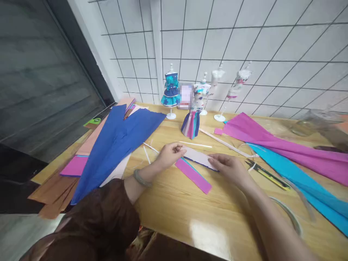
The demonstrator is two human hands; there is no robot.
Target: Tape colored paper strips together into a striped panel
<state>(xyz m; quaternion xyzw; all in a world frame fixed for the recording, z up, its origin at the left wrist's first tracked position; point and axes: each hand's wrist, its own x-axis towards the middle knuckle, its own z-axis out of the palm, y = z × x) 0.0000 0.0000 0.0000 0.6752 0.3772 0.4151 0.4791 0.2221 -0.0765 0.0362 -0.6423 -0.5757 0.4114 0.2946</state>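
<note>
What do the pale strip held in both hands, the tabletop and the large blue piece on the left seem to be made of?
Pale strip: thin cloth or paper, I can't tell which; matte, showing no shine.
Tabletop: wood or a wood-look surface, glossy, judging by grain lines and a bright reflection.
Blue piece: perhaps fabric or crepe paper, matte, with soft creases.

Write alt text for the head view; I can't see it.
The left hand and right hand hold a pale strip by opposite ends, near a pink strip on a wooden table. A blue sheet lies to the left; small mannequins stand near the wall.
</note>
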